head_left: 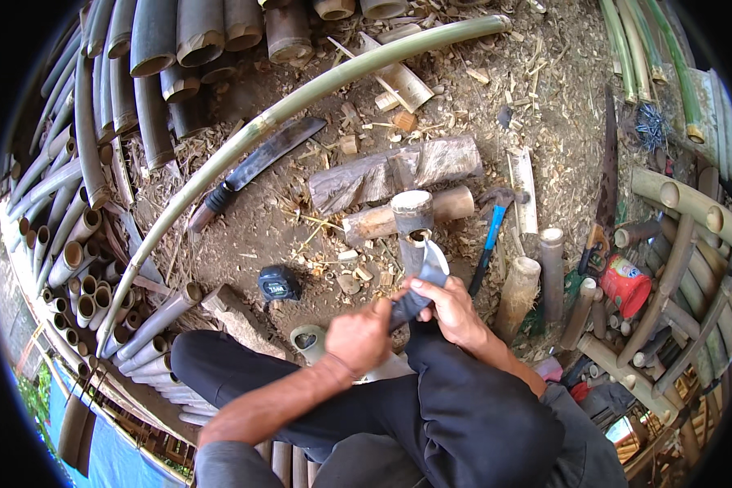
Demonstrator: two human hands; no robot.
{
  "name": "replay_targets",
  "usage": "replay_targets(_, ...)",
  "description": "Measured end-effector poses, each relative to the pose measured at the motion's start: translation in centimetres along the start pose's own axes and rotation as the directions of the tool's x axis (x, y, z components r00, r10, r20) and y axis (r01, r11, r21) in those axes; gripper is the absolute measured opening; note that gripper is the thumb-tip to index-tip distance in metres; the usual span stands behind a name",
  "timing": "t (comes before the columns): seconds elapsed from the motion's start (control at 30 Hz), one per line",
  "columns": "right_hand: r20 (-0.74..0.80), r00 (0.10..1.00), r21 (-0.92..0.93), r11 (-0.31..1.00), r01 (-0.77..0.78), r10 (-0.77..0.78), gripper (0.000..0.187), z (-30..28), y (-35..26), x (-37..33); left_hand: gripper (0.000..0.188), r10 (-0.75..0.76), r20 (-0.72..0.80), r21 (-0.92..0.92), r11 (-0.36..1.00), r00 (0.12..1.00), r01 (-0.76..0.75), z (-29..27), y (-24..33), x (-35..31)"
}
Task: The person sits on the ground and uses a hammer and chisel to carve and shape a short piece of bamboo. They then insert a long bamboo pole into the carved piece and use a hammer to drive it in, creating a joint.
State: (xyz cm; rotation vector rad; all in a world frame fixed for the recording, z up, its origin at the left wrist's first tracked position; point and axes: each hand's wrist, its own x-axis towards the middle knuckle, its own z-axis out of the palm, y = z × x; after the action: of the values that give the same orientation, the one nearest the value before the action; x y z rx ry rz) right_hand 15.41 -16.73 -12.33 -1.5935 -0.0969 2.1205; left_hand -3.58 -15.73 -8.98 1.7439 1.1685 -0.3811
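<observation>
My left hand (359, 337) is closed around the dark handle of a knife (433, 264), whose broad pale blade angles up and away over a bamboo tube (413, 213). A hole is cut in the side of this tube, just beyond the blade. My right hand (454, 311) is closed about the tube's near part above my knee, with its thumb against the blade. The knife and my fingers hide the tube's near end. Past it lie a rough split log (394, 173) and a shorter bamboo piece (454, 203) on the ground.
A machete (272, 154) and a long curved bamboo pole (301, 89) lie at the left. A tape measure (279, 283) sits near my left knee. A blue-handled hammer (488, 248), a saw (598, 236) and a red container (625, 286) are at right. Bamboo tubes (150, 53) are stacked around.
</observation>
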Motion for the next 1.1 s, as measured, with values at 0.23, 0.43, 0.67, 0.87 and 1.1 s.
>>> replay_targets(0.23, -0.011, 0.998, 0.068, 0.996, 0.054, -0.054, 0.025, 0.1, 1.7, 0.3, 0.025, 0.008, -0.135, 0.184, 0.983, 0.991, 0.017, 2.6, -0.5, 0.7)
replay_targets(0.43, 0.414, 0.910, 0.489, 0.839, -0.239, 0.017, 0.030, 1.6, 1.0, 2.1, 0.011, 0.159, 0.198, 0.465, 0.853, 0.967, -0.236, -11.3, -1.9, 3.2)
replay_targets(0.67, -0.098, 0.993, -0.102, 0.993, 0.062, -0.072, 0.021, 0.5, 0.5, 0.5, 0.050, -0.076, 0.078, -0.110, 0.990, 0.994, 0.084, 2.3, -1.4, 1.3)
replay_targets(0.87, -0.120, 0.907, -0.630, 0.737, 0.245, -0.404, 0.024, 0.6, 0.2, -1.6, 0.048, -0.217, -0.126, -0.559, 0.822, 0.968, 0.112, 7.1, 3.5, 1.7)
replay_targets(1.1, 0.031, 0.998, -0.272, 0.961, 0.058, -0.051, 0.019, 4.2, 0.0, 3.1, 0.028, -0.238, -0.214, -0.278, 0.945, 0.947, 0.175, 2.2, -4.8, 2.6)
